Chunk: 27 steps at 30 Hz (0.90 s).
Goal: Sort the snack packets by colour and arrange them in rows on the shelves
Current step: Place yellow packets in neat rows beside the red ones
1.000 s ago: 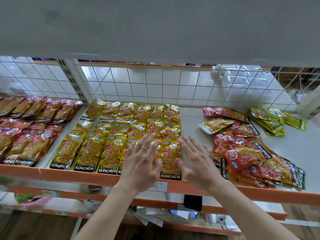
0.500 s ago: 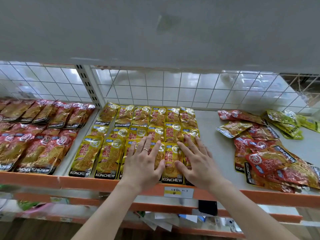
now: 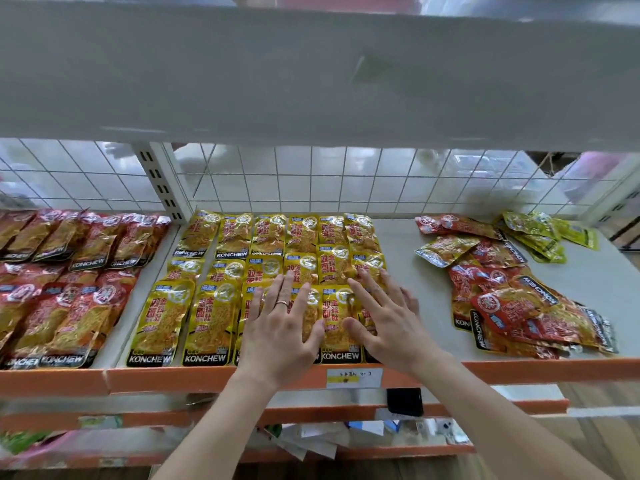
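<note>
The shelf (image 3: 433, 271) carried a block of yellow packets (image 3: 221, 271) in 3 rows, long axes running front to back. The unsorted pile (image 3: 512, 299) of mixed packets lay well apart to the right, nearer the right hand (image 3: 388, 323). That hand and the left hand (image 3: 280, 327) rested flat, fingers spread, on the block's front row.

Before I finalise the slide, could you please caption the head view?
Left hand and right hand lie flat on the yellow packet rows; red rows sit left, a mixed pile lies right.
</note>
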Each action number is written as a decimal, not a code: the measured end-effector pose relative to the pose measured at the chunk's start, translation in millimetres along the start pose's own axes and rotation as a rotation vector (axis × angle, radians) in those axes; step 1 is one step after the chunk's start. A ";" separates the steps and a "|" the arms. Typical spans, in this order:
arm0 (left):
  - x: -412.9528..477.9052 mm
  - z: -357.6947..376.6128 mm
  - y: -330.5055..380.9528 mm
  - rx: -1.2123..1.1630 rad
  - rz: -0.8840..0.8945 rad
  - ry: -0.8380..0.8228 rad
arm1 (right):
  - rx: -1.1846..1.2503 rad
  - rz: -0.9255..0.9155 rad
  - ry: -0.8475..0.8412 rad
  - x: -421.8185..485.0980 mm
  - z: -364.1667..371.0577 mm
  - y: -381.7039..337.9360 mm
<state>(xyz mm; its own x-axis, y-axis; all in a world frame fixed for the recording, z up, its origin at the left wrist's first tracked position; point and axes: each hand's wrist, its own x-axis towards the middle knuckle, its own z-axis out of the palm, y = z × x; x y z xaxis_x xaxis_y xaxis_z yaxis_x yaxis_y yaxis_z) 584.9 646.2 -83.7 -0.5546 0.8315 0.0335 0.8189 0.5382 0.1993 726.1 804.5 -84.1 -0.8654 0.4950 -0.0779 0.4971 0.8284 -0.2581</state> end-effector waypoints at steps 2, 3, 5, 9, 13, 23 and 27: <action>-0.3 -0.3 -1.6 -0.048 0.017 0.070 | 0.063 0.025 0.051 -3.4 -4.1 -0.4; -0.7 -0.9 -2.1 -0.068 0.031 0.104 | 0.089 0.034 0.072 -6.4 -7.0 -1.0; -0.7 -0.6 -2.5 -0.078 0.066 0.146 | 0.107 0.036 0.101 -13.8 -13.0 -1.5; 1.4 -2.8 8.3 -0.140 0.138 0.210 | 0.102 0.058 0.197 -29.7 -24.8 3.7; 10.7 -6.8 41.2 -0.194 0.259 0.239 | 0.089 0.138 0.283 -48.9 -37.0 18.4; 54.4 13.2 117.3 -0.090 0.402 0.050 | 0.062 0.334 0.217 -75.0 -60.0 100.1; 83.6 22.2 147.8 -0.074 0.304 -0.095 | 0.035 0.378 0.063 -77.5 -59.3 136.2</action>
<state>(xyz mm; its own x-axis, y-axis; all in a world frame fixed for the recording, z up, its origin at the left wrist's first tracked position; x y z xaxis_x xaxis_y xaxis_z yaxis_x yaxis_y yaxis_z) 662.8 798.3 -73.2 -0.2666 0.9637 0.0113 0.9302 0.2542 0.2648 864.6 894.5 -56.1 -0.6151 0.7800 -0.1152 0.7773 0.5753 -0.2548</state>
